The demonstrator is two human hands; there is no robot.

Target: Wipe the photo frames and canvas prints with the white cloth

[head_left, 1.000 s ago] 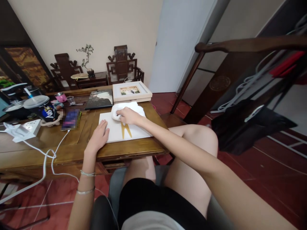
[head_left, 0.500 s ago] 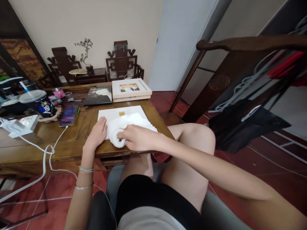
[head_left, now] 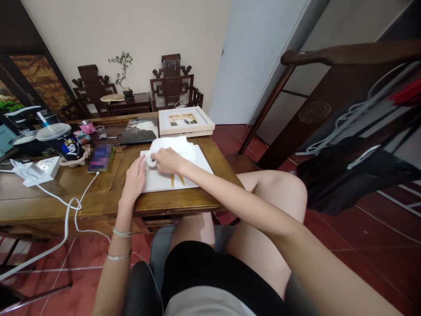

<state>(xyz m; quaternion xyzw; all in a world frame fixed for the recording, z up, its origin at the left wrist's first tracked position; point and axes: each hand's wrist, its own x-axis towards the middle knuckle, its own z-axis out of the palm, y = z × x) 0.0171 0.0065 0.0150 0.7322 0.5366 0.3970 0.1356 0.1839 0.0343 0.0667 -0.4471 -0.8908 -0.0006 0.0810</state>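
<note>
I have the right hand (head_left: pixel 167 159) bunched around a white cloth (head_left: pixel 174 146), fingers curled over a wad of it and pressing it onto the white panel (head_left: pixel 184 174) that lies flat near the front edge of the wooden table (head_left: pixel 98 197). The left hand (head_left: pixel 134 179) lies flat and open on the panel's left edge, holding nothing, just pinning it down. The loose rest of the cloth trails toward the far side of the panel, close to the white picture frame (head_left: pixel 186 121) and the dark print (head_left: pixel 140 131) beside it.

I judge this to be mid-wipe, with the cloth at the far left part of the panel. Two gold marks (head_left: pixel 176 179) show on the near part, bare of the cloth (whether they are decoration or a stain I cannot tell). The next stroke, I think, calls for steady downward pressure, the flat hand kept planted so the panel does not skate, and care with the trailing cloth near the frame
</note>
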